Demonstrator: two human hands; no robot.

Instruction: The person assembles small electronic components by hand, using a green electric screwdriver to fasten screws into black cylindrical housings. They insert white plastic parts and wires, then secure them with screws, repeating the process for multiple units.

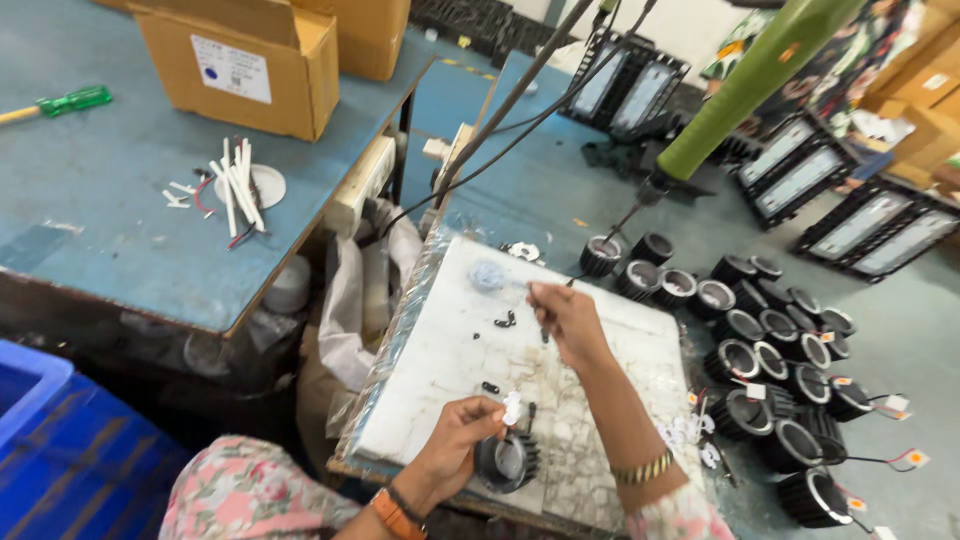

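My left hand (458, 432) pinches a small white plastic part (512, 407) just above a black finned lamp housing (508, 460) that rests on the white board (440, 360). My right hand (566, 318) reaches across the board with fingers closed on a thin dark tool or screw near several small black screws (505, 320). A green hanging power screwdriver (745, 85) dangles above the far edge of the board, its tip close to a black housing (601, 255).
Several black round housings (775, 370) with wires crowd the right side. Rectangular black light fixtures (850, 190) lie beyond. A blue bench (110, 230) at left carries cardboard boxes (250, 65), white strips and a green-handled screwdriver (70, 101). A blue crate (40, 420) sits lower left.
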